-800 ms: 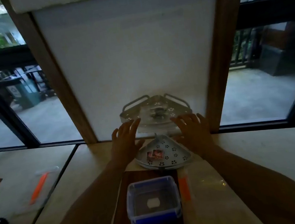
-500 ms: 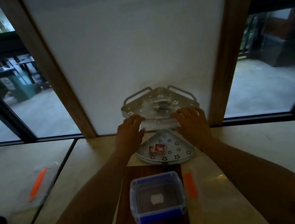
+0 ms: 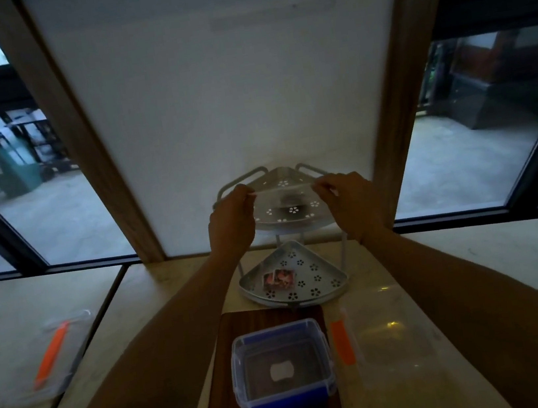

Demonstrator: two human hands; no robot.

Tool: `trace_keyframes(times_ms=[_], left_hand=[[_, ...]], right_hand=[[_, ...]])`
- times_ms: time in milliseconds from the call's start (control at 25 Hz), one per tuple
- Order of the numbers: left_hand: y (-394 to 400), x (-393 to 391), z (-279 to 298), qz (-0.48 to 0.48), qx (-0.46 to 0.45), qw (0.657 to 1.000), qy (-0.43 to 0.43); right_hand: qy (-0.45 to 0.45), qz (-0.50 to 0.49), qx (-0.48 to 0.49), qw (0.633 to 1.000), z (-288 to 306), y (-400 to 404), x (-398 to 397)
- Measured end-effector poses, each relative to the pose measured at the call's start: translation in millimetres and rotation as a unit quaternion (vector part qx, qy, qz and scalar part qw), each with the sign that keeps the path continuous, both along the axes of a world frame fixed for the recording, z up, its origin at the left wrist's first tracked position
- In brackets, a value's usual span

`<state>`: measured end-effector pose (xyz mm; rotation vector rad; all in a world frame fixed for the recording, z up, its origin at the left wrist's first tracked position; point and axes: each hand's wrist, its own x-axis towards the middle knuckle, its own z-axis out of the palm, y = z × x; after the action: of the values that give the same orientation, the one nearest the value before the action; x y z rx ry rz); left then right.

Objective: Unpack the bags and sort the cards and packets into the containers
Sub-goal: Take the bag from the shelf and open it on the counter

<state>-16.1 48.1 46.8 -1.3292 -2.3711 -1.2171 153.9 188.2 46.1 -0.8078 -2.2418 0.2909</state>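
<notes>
A clear plastic bag (image 3: 283,198) with something dark inside hangs over the upper tier (image 3: 288,216) of a white two-tier corner rack. My left hand (image 3: 232,221) pinches its left top corner and my right hand (image 3: 350,202) pinches its right top corner. The lower tier (image 3: 319,276) holds two small reddish cards (image 3: 278,278). In front of the rack, a clear box with blue clips (image 3: 282,368) stands on a dark wooden board (image 3: 230,382), a small white piece inside it.
A flat clear bag with an orange strip (image 3: 376,337) lies right of the box. Another clear bag with an orange strip (image 3: 49,359) lies on the table at the left. A white panel with wooden posts rises behind the rack, windows on both sides.
Both hands rose from beside the rack's lower tier to its upper tier and took hold of the clear bag's top corners. The camera tilted and moved closer.
</notes>
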Motion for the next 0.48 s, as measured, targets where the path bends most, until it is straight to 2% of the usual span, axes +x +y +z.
trace_keyframes(times_ms=[200, 480], left_hand=[[-4.2, 4.4, 21.1, -0.024, 0.033, 0.999, -0.03], [-25.1, 21.9, 51.3, -0.062, 0.101, 0.992, -0.05]], right_hand=[[0.115, 0.04, -0.067, 0.99, 34.8, -13.3, 7.2], [0.163, 0.026, -0.056, 0.985, 70.8, -37.4, 25.0]])
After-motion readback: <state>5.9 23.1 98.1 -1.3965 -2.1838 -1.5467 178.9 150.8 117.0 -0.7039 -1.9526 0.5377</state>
